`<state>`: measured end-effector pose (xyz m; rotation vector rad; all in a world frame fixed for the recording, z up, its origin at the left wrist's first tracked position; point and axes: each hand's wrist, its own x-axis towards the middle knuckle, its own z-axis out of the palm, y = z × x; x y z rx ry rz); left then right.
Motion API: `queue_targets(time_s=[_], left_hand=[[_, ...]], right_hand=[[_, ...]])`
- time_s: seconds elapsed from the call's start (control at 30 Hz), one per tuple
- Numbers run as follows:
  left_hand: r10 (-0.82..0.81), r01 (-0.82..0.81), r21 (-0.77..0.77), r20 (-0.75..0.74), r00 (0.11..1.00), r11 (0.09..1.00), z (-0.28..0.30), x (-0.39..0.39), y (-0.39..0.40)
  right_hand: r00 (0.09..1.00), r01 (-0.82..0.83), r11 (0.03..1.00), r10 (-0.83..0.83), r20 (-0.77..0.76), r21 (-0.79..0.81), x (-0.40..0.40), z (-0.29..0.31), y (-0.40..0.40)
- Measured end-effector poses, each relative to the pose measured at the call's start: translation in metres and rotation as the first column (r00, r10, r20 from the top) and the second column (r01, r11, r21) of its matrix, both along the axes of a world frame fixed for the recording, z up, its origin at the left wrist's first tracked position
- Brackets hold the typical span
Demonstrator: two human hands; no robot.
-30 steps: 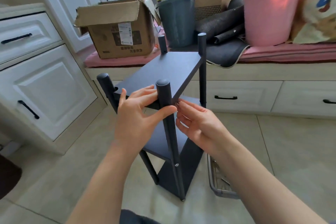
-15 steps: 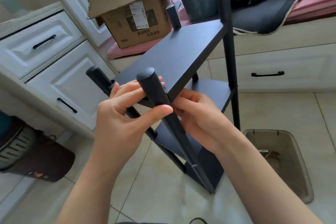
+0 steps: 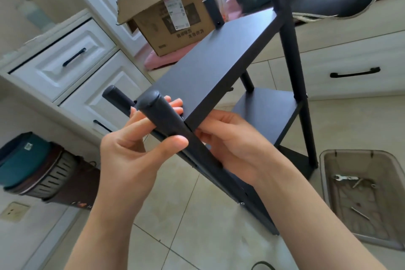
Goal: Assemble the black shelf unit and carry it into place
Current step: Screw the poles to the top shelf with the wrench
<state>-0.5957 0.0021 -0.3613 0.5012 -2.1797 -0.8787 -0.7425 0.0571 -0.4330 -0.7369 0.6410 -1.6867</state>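
Your left hand [image 3: 129, 149] pinches the near round post of the matte black three-tier shelf unit [image 3: 210, 72] w/ your right hand [image 3: 232, 144] gripping under its top board's edge, bare beige tile floor [image 3: 197, 226] below.

Bright, even daylight fills the room, and shadows on the pale tiled floor [image 3: 179, 215] are soft. Wide-angle distortion tilts and bends the white panelled drawers [image 3: 65, 63]. The brown cardboard box [image 3: 166, 19] and the left edge are motion-blurred.
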Motion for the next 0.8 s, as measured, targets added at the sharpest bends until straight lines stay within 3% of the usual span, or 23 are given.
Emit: queue_targets(time_s=[0.17, 0.4, 0.53, 0.8], left_hand=[[-0.018, 0.019, 0.056, -0.007, 1.0, 0.998, 0.006, 0.02, -0.009], [-0.007, 0.008, 0.067, -0.006, 1.0, 0.998, 0.008, 0.029, -0.016], [0.001, 0.001, 0.079, -0.026, 1.0, 0.997, 0.007, 0.032, -0.02], [0.034, -0.032, 0.074, -0.029, 0.999, 0.997, 0.004, 0.035, -0.025]], right_hand=[[0.996, -0.056, 0.998, 0.058, -0.071, 0.039, 0.019, 0.004, -0.014], [0.989, -0.101, 0.995, 0.099, 0.11, 0.015, 0.023, 0.006, -0.025], [0.996, -0.092, 0.993, 0.093, -0.014, 0.075, 0.032, 0.011, -0.035], [0.98, -0.19, 0.98, 0.193, 0.048, -0.066, 0.034, 0.01, -0.041]])
